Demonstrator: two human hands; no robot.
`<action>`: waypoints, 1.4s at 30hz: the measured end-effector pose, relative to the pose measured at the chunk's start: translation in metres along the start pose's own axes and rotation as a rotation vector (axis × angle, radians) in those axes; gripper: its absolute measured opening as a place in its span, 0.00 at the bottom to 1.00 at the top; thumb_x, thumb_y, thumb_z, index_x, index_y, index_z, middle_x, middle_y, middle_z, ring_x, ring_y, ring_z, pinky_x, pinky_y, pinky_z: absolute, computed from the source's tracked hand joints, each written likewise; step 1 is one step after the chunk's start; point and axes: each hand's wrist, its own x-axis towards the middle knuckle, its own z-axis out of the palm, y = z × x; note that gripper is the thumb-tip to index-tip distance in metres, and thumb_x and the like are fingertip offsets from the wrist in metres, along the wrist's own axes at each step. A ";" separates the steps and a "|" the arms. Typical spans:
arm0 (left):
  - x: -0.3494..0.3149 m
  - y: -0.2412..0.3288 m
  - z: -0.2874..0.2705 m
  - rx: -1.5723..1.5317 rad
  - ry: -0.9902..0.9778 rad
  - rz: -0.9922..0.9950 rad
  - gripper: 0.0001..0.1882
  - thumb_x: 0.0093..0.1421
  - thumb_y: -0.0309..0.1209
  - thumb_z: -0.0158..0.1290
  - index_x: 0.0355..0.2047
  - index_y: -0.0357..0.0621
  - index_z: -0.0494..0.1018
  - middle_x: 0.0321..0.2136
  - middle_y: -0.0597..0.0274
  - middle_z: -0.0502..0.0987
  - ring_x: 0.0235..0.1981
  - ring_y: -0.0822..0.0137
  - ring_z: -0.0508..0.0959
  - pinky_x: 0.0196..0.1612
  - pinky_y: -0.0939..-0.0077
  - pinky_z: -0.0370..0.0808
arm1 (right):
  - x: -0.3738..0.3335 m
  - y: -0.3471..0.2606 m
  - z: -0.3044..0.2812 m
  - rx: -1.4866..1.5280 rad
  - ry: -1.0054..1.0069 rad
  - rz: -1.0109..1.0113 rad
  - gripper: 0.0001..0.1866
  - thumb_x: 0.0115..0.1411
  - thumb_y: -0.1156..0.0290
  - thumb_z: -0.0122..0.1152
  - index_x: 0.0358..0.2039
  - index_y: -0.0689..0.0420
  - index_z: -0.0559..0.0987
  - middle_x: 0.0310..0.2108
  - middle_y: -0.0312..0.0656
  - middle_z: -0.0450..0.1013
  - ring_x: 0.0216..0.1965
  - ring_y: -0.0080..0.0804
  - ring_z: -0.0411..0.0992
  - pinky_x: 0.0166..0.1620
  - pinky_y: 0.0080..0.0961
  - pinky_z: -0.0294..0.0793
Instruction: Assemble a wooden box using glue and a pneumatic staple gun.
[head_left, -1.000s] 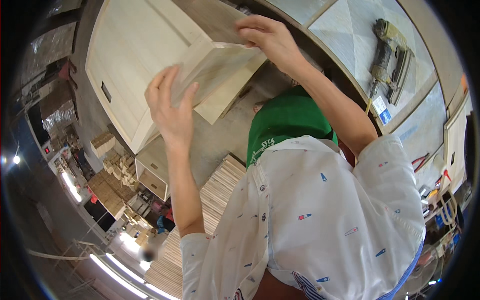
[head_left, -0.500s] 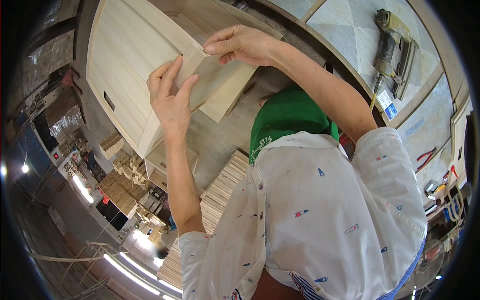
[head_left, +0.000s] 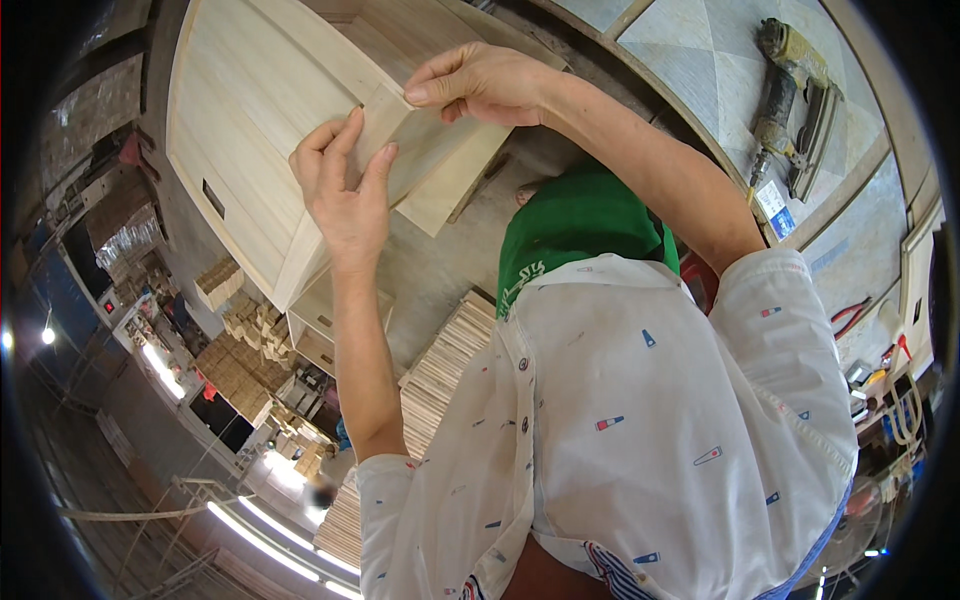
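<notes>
At three o'clock, blue-white label (head_left: 775, 208) beside nail gun (head_left: 790, 95); both hands, left hand (head_left: 345, 195) and right hand (head_left: 480, 85), pinching pale thin wood panel (head_left: 430, 150).

Bright, even workshop daylight, soft shadows, glaring strip lamps (head_left: 250, 525) lower left (fisheye-bent, dark, blurred rim).

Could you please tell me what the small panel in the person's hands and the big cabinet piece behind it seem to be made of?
Small panel: pale unfinished wood, faint straight grain, matte. Cabinet piece: apparently the same light raw wood, no paint or gloss visible.
</notes>
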 end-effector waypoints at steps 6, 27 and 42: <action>0.001 0.002 0.001 0.050 -0.004 0.038 0.22 0.50 0.25 0.64 0.48 0.42 0.77 0.43 0.60 0.72 0.49 0.63 0.69 0.53 0.71 0.67 | 0.000 -0.002 -0.002 -0.015 0.002 0.006 0.11 0.57 0.63 0.66 0.35 0.56 0.83 0.33 0.32 0.74 0.37 0.21 0.65 0.39 0.23 0.65; -0.001 0.007 0.000 -0.029 -0.045 -0.135 0.25 0.51 0.22 0.64 0.51 0.42 0.74 0.46 0.61 0.69 0.48 0.68 0.71 0.50 0.76 0.69 | -0.004 -0.001 0.001 -0.052 -0.005 -0.036 0.14 0.60 0.63 0.62 0.40 0.59 0.81 0.39 0.35 0.74 0.39 0.21 0.65 0.41 0.21 0.66; 0.000 0.004 0.006 -0.042 0.040 -0.096 0.23 0.49 0.24 0.66 0.47 0.43 0.76 0.45 0.63 0.68 0.43 0.71 0.70 0.42 0.78 0.70 | 0.001 0.008 0.000 0.013 -0.039 -0.108 0.19 0.56 0.56 0.64 0.39 0.59 0.81 0.37 0.35 0.73 0.38 0.25 0.64 0.40 0.23 0.64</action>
